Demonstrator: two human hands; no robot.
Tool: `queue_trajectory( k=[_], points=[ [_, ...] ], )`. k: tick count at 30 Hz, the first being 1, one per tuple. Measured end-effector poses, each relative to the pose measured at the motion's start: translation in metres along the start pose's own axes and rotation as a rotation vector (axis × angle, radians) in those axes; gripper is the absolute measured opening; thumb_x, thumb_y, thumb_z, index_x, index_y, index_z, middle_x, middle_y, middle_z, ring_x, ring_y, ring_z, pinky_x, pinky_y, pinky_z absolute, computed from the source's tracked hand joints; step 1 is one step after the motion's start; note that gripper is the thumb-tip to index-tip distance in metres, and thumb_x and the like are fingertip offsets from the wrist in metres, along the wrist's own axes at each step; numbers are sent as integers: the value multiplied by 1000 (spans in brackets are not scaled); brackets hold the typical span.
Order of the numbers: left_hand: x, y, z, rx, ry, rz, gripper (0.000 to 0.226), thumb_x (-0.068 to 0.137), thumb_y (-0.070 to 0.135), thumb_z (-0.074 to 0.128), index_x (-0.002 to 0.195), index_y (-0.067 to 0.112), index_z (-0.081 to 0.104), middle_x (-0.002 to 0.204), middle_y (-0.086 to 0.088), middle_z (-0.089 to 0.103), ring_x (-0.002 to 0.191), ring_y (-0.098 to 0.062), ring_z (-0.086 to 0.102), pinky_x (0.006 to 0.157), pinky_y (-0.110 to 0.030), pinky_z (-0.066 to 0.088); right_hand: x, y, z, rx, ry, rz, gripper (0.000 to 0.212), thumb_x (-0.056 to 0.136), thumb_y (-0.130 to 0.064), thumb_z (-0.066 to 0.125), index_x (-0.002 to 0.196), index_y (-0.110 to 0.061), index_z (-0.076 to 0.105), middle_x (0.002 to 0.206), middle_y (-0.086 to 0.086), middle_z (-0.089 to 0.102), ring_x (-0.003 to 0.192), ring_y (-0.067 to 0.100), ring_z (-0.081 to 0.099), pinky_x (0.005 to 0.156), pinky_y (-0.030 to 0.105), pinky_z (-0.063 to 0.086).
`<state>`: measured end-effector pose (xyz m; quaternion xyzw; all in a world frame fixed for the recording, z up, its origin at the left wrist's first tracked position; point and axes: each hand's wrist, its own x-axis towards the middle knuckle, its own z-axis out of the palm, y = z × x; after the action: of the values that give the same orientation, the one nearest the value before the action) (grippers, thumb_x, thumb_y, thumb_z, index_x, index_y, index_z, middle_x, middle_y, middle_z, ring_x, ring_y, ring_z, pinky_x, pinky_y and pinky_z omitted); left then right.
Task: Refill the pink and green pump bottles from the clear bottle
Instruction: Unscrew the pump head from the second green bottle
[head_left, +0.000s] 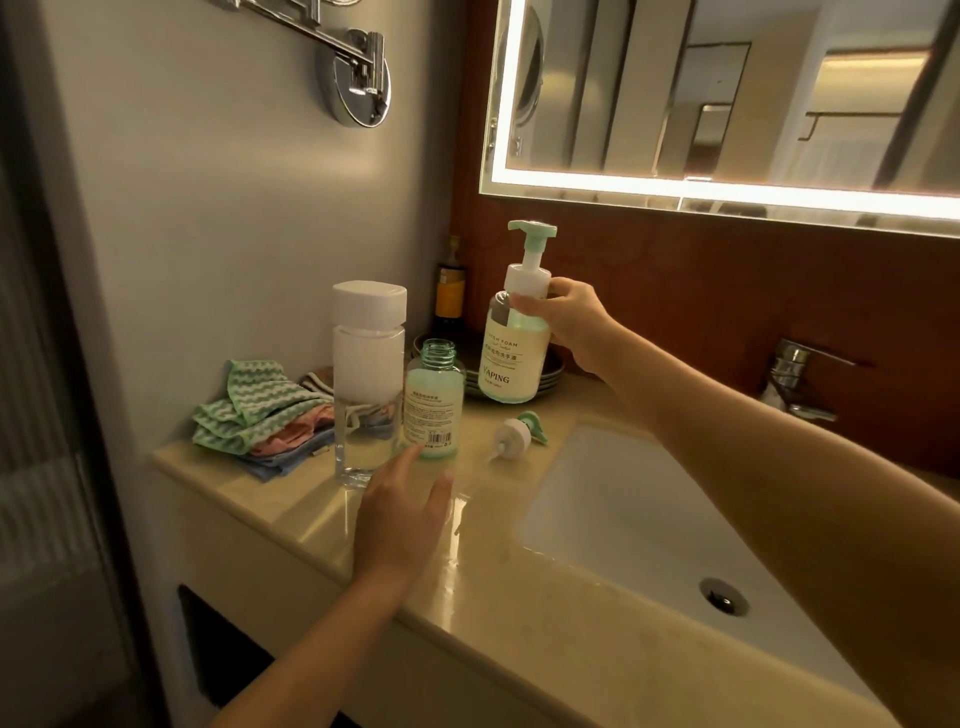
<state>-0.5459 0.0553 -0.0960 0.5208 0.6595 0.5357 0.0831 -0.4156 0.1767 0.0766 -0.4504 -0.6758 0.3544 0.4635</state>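
**Right grip on the large pump bottle, left grip released near the green bottle**

Head view. Blur softens the left grip (402, 514), so it is hard to tell whether its forefinger touches the green bottle (435, 405) or stops just short of the lower label. Whether the large pump bottle (514, 338) stands on the table (519, 649) or hangs just above it also cannot be told. A dark bottle (451, 296) with an amber label stands half lost in shadow at the table's back edge. A stack of dishes (553, 375) is mostly hidden behind the large pump bottle.

The table is glossy cream stone with a white oval sink (649, 519) set toward its right side. The clear bottle (368, 384) is a tall, square-shouldered, see-through bottle with a white cap, near the left edge. The green bottle, round and translucent, stands just beside it with its threaded neck bare. A loose pump head (514, 434), white with a green top, lies on its side between the green bottle and the sink. Ribbed cloths (260, 415) are heaped at the back left corner.

The right grip (566, 322) reaches across the sink on an outstretched arm, fingers wrapped around the large pump bottle's shoulder below its white collar. The left grip is released, palm down, fingers straight and spread.
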Motion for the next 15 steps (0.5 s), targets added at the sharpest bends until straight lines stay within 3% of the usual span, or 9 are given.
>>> queue_trajectory(
  k=[5, 10, 15],
  points=[
    [-2, 3, -2, -59, -24, 45, 58, 85, 45, 58, 134, 17, 46, 137, -5, 50, 127, -19, 45, 104, -36, 39, -53, -2, -9, -24, -117, 75, 48, 81, -23, 68, 124, -9, 53, 119, 5, 61, 107, 22, 58, 97, 44, 46],
    [-13, 11, -7, -212, -121, 110, 99, 60, 84, 47, 139, 25, 36, 144, 2, 41, 131, -15, 38, 103, -33, 37, -108, 13, 6, 14, -205, 149, 41, 81, -20, 67, 118, -8, 56, 109, 3, 62, 99, 19, 59, 86, 35, 49],
    [-15, 12, -8, -229, -218, 87, 102, 55, 74, 64, 141, 32, 27, 140, 3, 44, 126, -17, 44, 98, -39, 44, -130, 25, 23, 48, -243, 144, 37, 81, -19, 67, 116, -10, 56, 104, 1, 62, 97, 16, 59, 87, 33, 48]
  ],
)
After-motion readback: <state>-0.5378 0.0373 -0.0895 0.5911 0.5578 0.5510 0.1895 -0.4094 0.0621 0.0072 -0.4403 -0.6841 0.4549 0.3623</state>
